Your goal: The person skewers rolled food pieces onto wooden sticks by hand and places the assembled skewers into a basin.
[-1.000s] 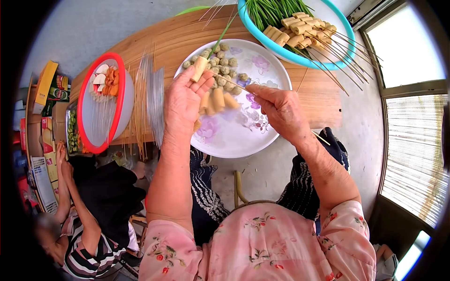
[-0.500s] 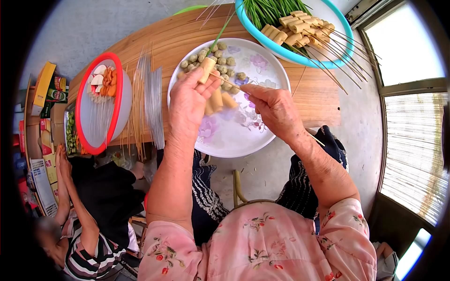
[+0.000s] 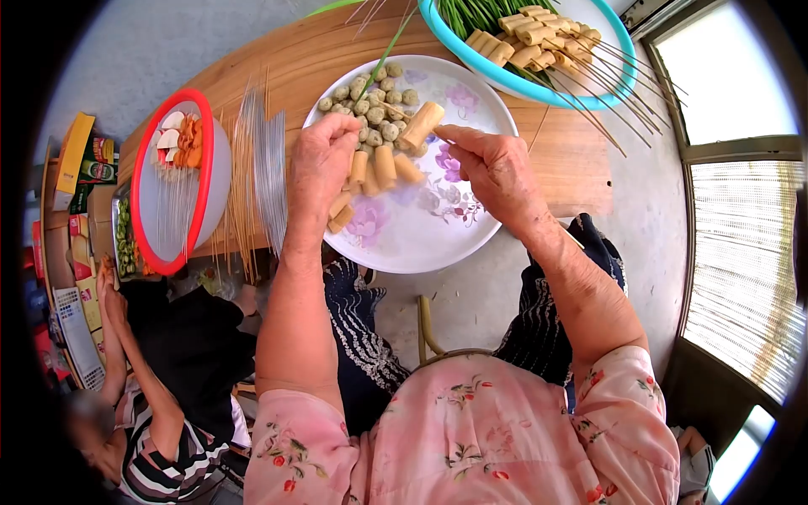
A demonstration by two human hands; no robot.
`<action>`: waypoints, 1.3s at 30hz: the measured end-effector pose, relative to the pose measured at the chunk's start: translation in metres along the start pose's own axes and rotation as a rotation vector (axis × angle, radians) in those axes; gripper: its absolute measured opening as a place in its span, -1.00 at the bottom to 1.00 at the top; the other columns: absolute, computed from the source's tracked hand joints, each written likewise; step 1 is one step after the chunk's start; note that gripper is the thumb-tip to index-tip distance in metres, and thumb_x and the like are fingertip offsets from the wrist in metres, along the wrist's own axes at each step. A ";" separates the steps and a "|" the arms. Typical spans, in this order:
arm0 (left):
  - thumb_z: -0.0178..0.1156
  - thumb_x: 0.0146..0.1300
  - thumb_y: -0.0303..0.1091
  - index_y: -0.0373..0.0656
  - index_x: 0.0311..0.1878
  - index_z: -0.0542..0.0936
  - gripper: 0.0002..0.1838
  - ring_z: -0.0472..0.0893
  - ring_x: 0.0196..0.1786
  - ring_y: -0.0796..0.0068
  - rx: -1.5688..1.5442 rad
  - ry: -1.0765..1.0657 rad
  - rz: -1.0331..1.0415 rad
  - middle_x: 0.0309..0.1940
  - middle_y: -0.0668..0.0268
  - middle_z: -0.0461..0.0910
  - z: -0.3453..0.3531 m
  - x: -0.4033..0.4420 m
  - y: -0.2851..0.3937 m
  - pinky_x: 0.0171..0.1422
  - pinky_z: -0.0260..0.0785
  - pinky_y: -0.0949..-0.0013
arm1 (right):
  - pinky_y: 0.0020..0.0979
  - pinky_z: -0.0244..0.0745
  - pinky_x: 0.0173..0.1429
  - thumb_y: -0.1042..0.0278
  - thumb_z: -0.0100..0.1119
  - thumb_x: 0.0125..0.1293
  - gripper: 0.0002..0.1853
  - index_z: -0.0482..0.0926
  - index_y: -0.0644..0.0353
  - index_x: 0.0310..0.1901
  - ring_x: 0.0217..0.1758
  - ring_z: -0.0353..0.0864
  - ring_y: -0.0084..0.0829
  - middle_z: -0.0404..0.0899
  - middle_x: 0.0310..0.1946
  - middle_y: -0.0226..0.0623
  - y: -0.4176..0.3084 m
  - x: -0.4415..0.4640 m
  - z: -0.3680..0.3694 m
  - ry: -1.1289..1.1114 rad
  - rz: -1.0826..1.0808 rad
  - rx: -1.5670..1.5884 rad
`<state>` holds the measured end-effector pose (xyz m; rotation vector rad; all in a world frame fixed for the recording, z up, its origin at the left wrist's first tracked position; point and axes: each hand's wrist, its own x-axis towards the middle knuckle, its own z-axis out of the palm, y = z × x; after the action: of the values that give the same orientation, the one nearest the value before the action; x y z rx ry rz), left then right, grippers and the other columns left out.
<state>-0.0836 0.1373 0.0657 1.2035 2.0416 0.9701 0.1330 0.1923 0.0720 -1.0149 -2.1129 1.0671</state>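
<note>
My right hand (image 3: 492, 168) pinches a thin wooden skewer, and a tan roll (image 3: 421, 127) sits on it just beyond the fingertips, over the round white tray (image 3: 438, 252). At the tray's left edge is my left hand (image 3: 324, 172), its fingers curled together; what they hold, if anything, is hidden. Several speckled greenish balls (image 3: 389, 109) lie at the tray's upper left. Loose tan rolls (image 3: 385, 167) rest below them. A long green stalk (image 3: 391, 46) slants up from among the balls.
A blue-rimmed basin (image 3: 539, 91) at the top right holds greens and skewered rolls (image 3: 539, 34). Bundled sticks (image 3: 269, 177) lie left of the tray, beside a red-rimmed basin (image 3: 210, 160) of skewered food. Another person (image 3: 160, 404) sits at lower left.
The roll has gone from my left fingers to the skewer in my right hand, shifting right. My left hand has moved slightly left and its fingers have curled in.
</note>
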 end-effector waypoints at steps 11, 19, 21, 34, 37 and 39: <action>0.17 -0.05 -0.61 -0.12 -0.20 0.65 -0.70 0.48 -0.08 0.17 0.600 -0.238 0.500 -0.21 0.24 0.47 0.027 -0.010 -0.009 -0.01 0.32 0.27 | -0.20 0.48 -0.24 0.55 0.13 0.09 -0.71 0.63 0.14 -0.12 -0.34 0.57 0.00 0.59 -0.41 -0.01 0.004 0.002 -0.002 0.062 0.024 0.026; 0.27 0.19 -0.24 -0.25 -0.09 0.56 -0.68 0.57 -0.33 0.56 -0.640 -0.188 -0.285 -0.35 0.30 0.60 0.006 0.010 -0.018 -0.17 0.44 0.51 | -0.21 0.49 -0.25 0.54 0.15 0.10 -0.70 0.63 0.12 -0.10 -0.34 0.59 -0.03 0.59 -0.41 -0.02 -0.001 0.000 -0.013 0.024 0.026 -0.058; 0.25 0.22 -0.18 -0.24 -0.10 0.55 -0.67 0.57 -0.37 0.57 -0.770 -0.200 -0.349 -0.35 0.29 0.60 0.003 0.012 -0.020 -0.19 0.48 0.50 | -0.20 0.49 -0.26 0.54 0.15 0.11 -0.71 0.64 0.12 -0.10 -0.36 0.59 -0.04 0.59 -0.43 -0.01 -0.005 -0.001 -0.013 0.001 0.006 -0.062; 0.22 0.25 -0.25 -0.30 -0.04 0.52 -0.67 0.58 -0.36 0.55 -0.949 -0.195 -0.351 -0.33 0.24 0.60 0.001 0.010 -0.012 -0.21 0.49 0.51 | -0.20 0.48 -0.31 0.53 0.13 0.15 -0.78 0.65 0.16 -0.16 -0.41 0.61 -0.07 0.59 -0.48 -0.03 -0.001 -0.002 -0.006 -0.021 -0.028 -0.094; 0.22 0.24 -0.26 -0.29 -0.04 0.53 -0.67 0.58 -0.35 0.55 -0.941 -0.200 -0.354 -0.34 0.26 0.60 0.001 0.009 -0.012 -0.20 0.48 0.52 | -0.20 0.48 -0.32 0.53 0.13 0.15 -0.78 0.65 0.16 -0.16 -0.41 0.61 -0.08 0.59 -0.49 -0.02 -0.003 -0.003 -0.008 -0.046 -0.006 -0.094; 0.23 0.24 -0.26 -0.28 -0.05 0.53 -0.68 0.57 -0.35 0.56 -0.937 -0.207 -0.351 -0.34 0.28 0.60 0.001 0.010 -0.013 -0.19 0.48 0.52 | -0.20 0.48 -0.32 0.53 0.14 0.14 -0.78 0.65 0.16 -0.16 -0.41 0.61 -0.08 0.59 -0.49 -0.01 -0.007 -0.002 -0.010 -0.082 0.037 -0.078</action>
<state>-0.0931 0.1422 0.0539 0.4001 1.2831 1.3198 0.1388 0.1918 0.0825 -1.0673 -2.2246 1.0683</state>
